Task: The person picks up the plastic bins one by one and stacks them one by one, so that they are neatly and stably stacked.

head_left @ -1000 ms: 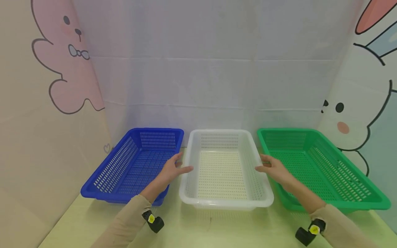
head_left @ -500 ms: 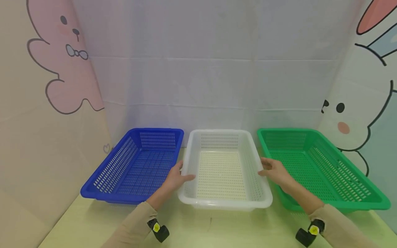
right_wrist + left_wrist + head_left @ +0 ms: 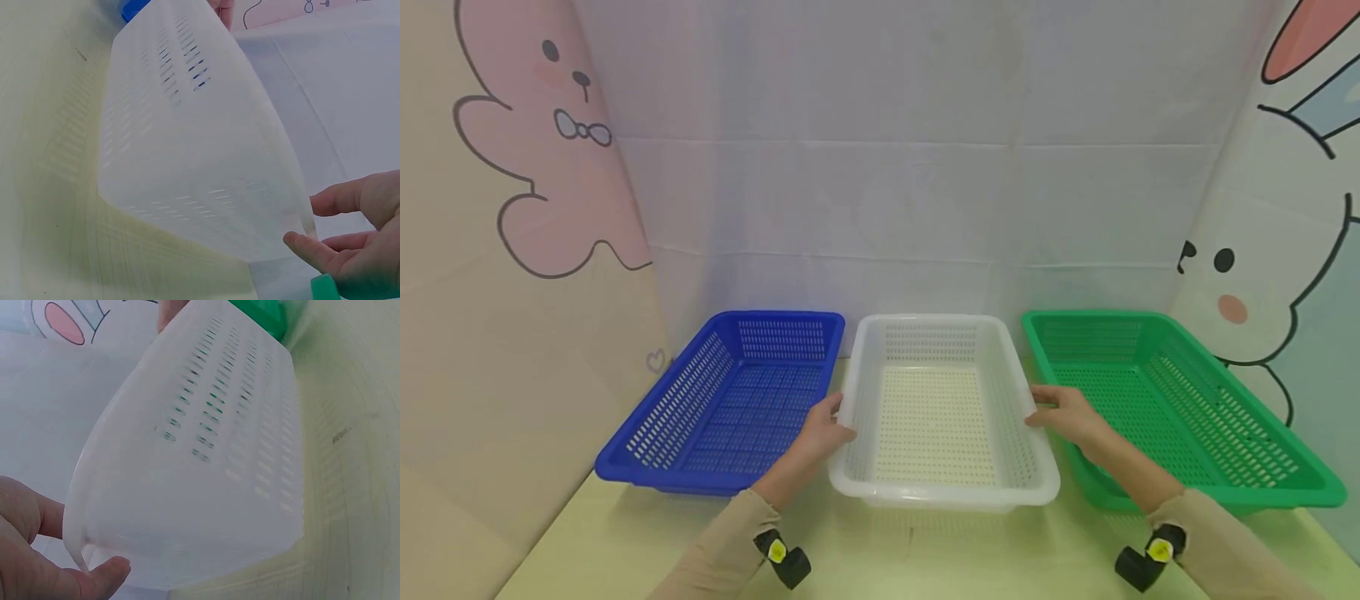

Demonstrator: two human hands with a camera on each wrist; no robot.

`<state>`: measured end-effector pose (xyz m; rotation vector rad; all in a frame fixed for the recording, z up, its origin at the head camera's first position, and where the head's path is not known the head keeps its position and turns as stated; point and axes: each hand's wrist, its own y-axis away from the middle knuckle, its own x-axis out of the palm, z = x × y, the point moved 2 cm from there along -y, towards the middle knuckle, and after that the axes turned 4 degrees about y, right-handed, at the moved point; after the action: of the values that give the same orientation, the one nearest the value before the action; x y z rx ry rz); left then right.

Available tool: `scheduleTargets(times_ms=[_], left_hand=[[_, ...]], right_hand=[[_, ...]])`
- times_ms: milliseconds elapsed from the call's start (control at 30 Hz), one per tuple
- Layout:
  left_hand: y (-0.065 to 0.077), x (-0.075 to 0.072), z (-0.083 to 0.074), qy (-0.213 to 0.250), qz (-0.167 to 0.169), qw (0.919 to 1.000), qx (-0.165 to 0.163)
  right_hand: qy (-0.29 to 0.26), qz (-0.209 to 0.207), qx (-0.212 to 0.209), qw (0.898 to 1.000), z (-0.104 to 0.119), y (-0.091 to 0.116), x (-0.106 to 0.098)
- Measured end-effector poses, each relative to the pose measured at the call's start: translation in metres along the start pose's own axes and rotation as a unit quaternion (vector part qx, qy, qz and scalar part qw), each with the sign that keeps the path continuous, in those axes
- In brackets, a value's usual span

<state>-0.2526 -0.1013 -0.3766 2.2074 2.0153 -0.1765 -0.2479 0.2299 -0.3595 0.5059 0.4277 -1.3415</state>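
A white plastic basket (image 3: 936,493) with slotted sides stands on the table between two other baskets. At its left rim is my left hand (image 3: 820,435), pinching the edge between thumb and fingers; the left wrist view shows digits on both sides of the rim. My right hand (image 3: 1070,417) holds the opposite rim, its thumb on the inner side and its fingers outside. In the right wrist view, a fingertip (image 3: 294,239) lies below the white rim. The white basket holds nothing visible.
A blue basket (image 3: 662,479) sits close on the left, and a green basket (image 3: 1247,496) on the right; both show bare bottoms. The pale yellow table (image 3: 880,558) ends at a white cloth wall (image 3: 910,192) behind. Printed side walls flank it.
My left hand has moved down and slightly right onto the white rim. My right hand has shifted slightly down along its side. The white basket has edged slightly left.
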Motion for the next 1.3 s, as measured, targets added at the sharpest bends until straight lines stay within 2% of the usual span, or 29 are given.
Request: scheduleTargets(times_ms=[133, 300, 633, 833, 1033, 1300], left_hand=[[0.000, -0.004, 0.001, 0.036, 0.003, 0.9993, -0.014], [0.000, -0.007, 0.001, 0.047, 0.003, 0.9983, -0.032], [0.001, -0.010, -0.005, 0.034, 0.011, 0.9984, -0.043], [0.002, -0.017, -0.016, 0.019, 0.012, 0.9988, -0.044], [0.000, -0.026, -0.017, 0.017, 0.011, 0.9992, -0.034], [-0.002, -0.036, -0.019, 0.042, 0.027, 0.9986, -0.017]], right_hand=[[-0.018, -0.005, 0.004, 1.000, -0.004, -0.001, -0.002], [-0.046, -0.006, 0.012, 0.999, -0.005, -0.003, -0.002], [-0.105, -0.008, 0.017, 0.994, -0.006, -0.001, -0.004], [-0.147, -0.034, 0.015, 0.989, 0.001, 0.003, -0.004], [-0.204, -0.072, 0.020, 0.976, 0.008, 0.007, 0.004], [-0.315, -0.095, 0.009, 0.944, 0.020, 0.013, 0.012]])
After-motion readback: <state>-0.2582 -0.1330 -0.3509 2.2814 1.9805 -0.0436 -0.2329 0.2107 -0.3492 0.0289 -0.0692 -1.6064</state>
